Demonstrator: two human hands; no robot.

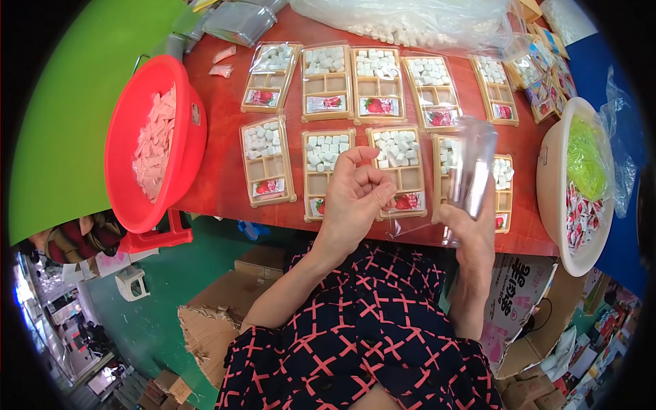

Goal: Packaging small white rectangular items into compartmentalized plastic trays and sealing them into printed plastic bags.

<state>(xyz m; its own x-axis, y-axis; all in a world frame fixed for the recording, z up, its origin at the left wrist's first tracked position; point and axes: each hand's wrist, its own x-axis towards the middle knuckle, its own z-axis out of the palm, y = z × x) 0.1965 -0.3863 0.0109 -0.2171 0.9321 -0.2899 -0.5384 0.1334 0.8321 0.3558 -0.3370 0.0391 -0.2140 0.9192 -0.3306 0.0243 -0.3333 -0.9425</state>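
Note:
Two rows of tan compartment trays lie on the red table, each with white cubes like small marshmallows and a strawberry-print sachet [407, 201]. My right hand [471, 222] grips a stack of clear plastic lids [471, 164], held upright over the front-row trays at the right. My left hand [359, 198] is closed, thumb against curled fingers, above the front-row tray [410, 179] in the middle. What its fingertips hold, if anything, I cannot make out. Clear plastic lids cover several back-row trays, such as this tray [326, 83]. My hands partly hide the front-row trays.
A red basin [195, 147] of pink wrapped pieces stands at the left. At the right, a cream basin [552, 167] holds green packets and strawberry sachets. A large clear bag [410, 17] of white cubes lies at the back. Cardboard boxes [236, 297] stand below the table.

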